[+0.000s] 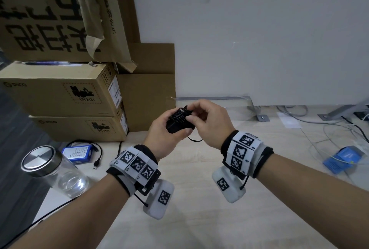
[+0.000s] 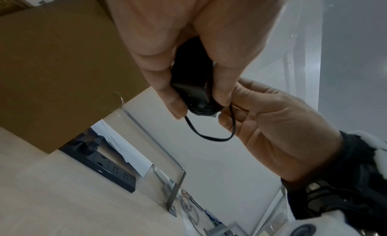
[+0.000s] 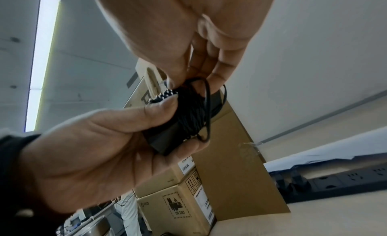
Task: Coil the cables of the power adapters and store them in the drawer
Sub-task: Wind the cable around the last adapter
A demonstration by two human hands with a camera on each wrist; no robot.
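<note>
A black power adapter (image 1: 176,123) with its thin black cable wound round it is held above the desk. My left hand (image 1: 169,131) grips the adapter (image 3: 167,137) from below, thumb across its front. My right hand (image 1: 201,119) pinches the cable (image 3: 206,107) at the adapter's top. A short loop of cable (image 2: 211,135) hangs loose below the adapter (image 2: 192,90) between both hands. No drawer is in view.
Stacked cardboard boxes (image 1: 65,97) stand at the left. A glass jar with a metal lid (image 1: 52,171) and a blue battery pack (image 1: 78,152) with a black lead lie front left. A black power strip (image 3: 335,181), loose grey cables (image 1: 339,137) and a blue box (image 1: 343,159) lie right.
</note>
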